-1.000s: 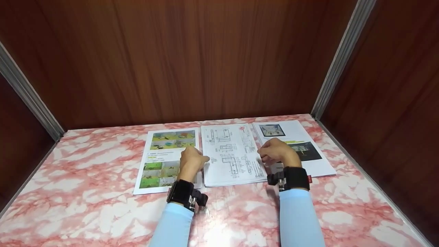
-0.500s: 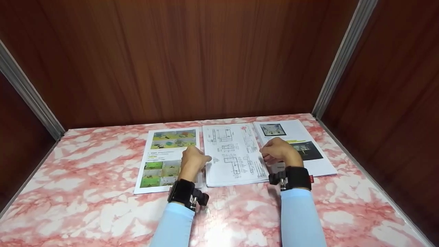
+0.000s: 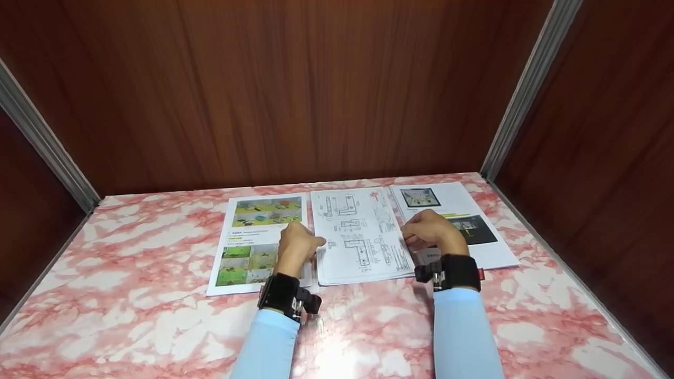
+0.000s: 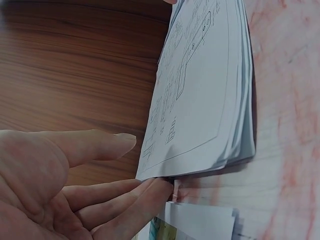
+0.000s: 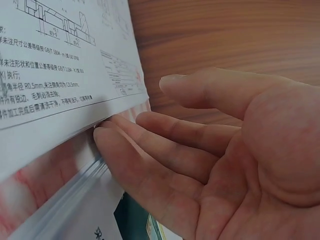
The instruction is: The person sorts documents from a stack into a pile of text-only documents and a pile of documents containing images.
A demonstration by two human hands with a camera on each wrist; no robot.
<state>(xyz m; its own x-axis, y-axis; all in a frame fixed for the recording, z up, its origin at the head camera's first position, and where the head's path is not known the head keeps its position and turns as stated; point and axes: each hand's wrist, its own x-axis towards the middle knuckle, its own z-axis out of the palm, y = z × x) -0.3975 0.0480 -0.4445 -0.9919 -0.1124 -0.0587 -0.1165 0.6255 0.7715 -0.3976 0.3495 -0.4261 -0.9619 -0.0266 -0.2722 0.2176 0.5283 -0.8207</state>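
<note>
A stack of printed technical drawings (image 3: 363,252) lies between two other paper stacks in the head view. My left hand (image 3: 296,245) is at its left edge. In the left wrist view, that hand's fingertips (image 4: 160,189) are at the underside of the stack's edge, and the thumb (image 4: 107,146) stands apart from the paper. My right hand (image 3: 433,231) is at the opposite edge. The right wrist view shows its fingers (image 5: 115,145) extended against the edge of the drawings (image 5: 55,107), its thumb (image 5: 200,87) raised clear.
On the left lies a stack with colour photos (image 3: 258,234), partly under my left forearm. A stack with dark pictures (image 3: 482,247) lies on the right. The red-and-white marbled table (image 3: 131,295) meets brown wood-grain panels (image 3: 295,95) at its back and sides.
The stack of drawings has shifted slightly to the right between my hands, and both hands have moved a little that way too. The side stacks look almost the same.
</note>
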